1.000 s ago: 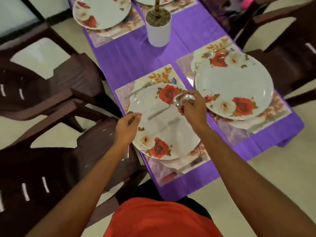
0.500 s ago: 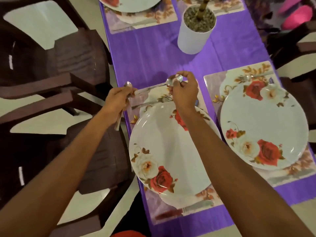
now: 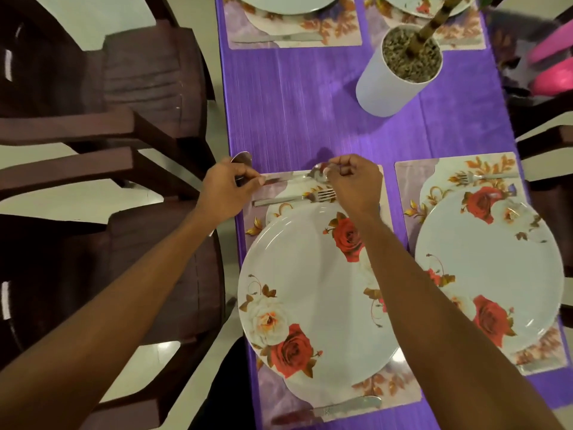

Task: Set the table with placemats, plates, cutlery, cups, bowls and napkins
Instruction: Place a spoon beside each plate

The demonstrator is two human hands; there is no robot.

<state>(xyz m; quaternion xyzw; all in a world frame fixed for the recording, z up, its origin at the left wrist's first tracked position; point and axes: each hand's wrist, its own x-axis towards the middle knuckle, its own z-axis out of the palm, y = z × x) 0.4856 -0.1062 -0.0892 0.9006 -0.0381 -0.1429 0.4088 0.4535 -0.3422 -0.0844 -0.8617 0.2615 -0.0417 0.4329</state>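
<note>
Steel glints just above centre frame: the spoon now lies along the far edge of the near placemat, just beyond the fork and roughly parallel to it. A second ago it was carried over the plate, and half a second ago it hovered at this edge. Now it looks to be on the mat, or all but. The right hand pinches its bowl end with curled fingers. The left hand touches the handle tip and grips a spare spoon, whose bowl pokes out above the knuckles. A knife lies on the mat's near side, at the lower edge of the frame. My reading is that this setting's cutlery needs only the letting go. At right, the second plate has a second fork but no spoon in view, so the spare likely goes there. No cups, bowls or napkins show yet.
</note>
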